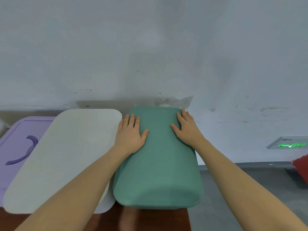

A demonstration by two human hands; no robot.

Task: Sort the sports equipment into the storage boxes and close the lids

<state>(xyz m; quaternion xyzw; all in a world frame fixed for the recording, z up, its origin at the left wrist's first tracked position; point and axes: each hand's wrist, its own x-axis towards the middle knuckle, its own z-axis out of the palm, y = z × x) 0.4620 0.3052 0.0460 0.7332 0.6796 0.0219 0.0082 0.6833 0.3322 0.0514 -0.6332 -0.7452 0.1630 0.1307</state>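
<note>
Three storage boxes sit side by side on the bench [150,219] in front of me, all with lids on: a purple box [15,140] with a curved handle at far left, a white lid [66,155] in the middle, and the green lid [158,164] directly under my palms. Both hands lie flat and spread on the far end of that green lid, my left hand [130,135] near its left edge and my right hand [186,129] near its right edge, fingers apart and gripping nothing. I hold them this way, I judge, to press the lid down evenly on both sides so it seats on the box beneath rather than tipping up at one corner. What lies inside any of the boxes I cannot tell, since every lid covers its opening, and no sports equipment is left out where I can see it. The white lid lies at a slant to the green one and overhangs its box toward me, so whether it is fully seated I cannot say. Sorting looks finished to me; only the closing remains to confirm.
</note>
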